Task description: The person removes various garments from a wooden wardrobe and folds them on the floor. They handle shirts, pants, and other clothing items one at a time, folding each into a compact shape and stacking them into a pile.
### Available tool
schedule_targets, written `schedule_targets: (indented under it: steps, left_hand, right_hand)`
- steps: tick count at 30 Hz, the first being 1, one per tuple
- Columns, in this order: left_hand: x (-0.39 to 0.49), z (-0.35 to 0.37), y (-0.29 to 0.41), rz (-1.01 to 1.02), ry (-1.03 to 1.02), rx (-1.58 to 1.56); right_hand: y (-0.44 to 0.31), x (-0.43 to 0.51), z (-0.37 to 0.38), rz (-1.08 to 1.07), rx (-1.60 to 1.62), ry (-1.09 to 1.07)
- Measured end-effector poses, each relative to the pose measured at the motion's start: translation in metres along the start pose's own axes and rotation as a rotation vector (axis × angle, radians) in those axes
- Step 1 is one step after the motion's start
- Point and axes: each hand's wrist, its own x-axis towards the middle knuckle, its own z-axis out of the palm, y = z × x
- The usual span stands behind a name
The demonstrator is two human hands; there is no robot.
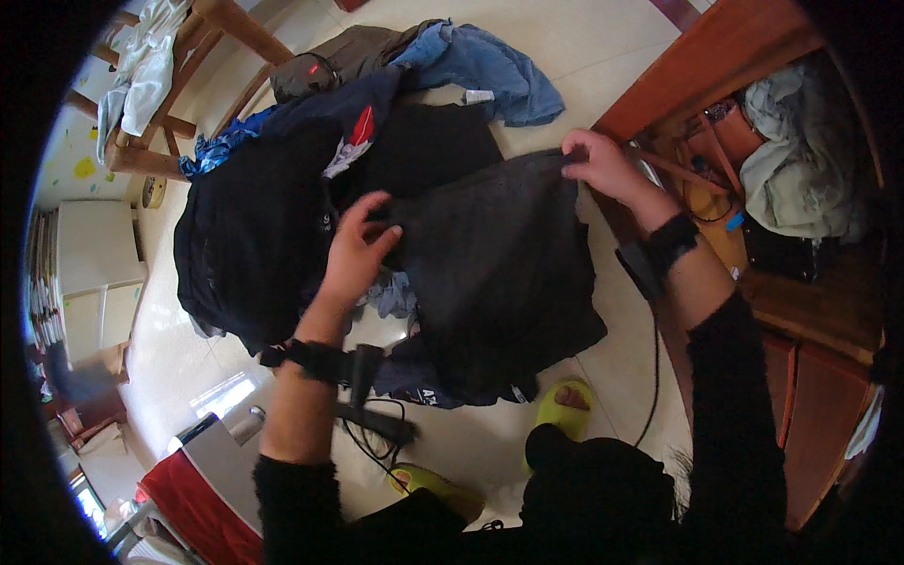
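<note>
A dark grey-black garment [494,268] is spread out in front of me, its lower part reaching toward my feet. My right hand [600,166] grips its upper right corner between thumb and fingers. At its upper left corner is my left hand [360,247], thumb and index finger curved with a gap between the tips; whether cloth is caught there is unclear. Left of that hand lies a large black garment [247,233] on a heap. Beyond both hands, another black cloth [438,148] lies flat. A navy garment with a red patch [364,126] adjoins it.
Blue denim [487,67] and a brown-grey garment [304,78] lie at the far side. A wooden cabinet [678,78] with cloth and bags inside stands right. Wooden chair legs [148,162] stand upper left. A cable [655,381] hangs near my right arm; yellow-green slippers [565,406] are below.
</note>
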Motion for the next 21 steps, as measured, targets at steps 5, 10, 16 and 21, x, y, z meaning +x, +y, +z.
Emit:
schedule_targets:
  steps: [5,10,16,21]
  left_hand:
    - [-0.080,0.047,-0.021,-0.004,0.227,0.023]
    - [-0.178,0.113,-0.042,-0.136,-0.096,-0.014]
    - [-0.194,0.131,-0.078,-0.448,-0.080,-0.013]
    - [-0.191,0.121,-0.060,-0.243,0.073,0.028]
  right_hand:
    - [0.007,-0.050,0.027,-0.010,0.175,0.256]
    - [0.011,-0.183,0.060,0.317,0.258,0.144]
    - [0.028,-0.258,0.104,0.593,0.326,0.003]
    - [0.014,-0.285,0.106,0.582,0.385,0.058]
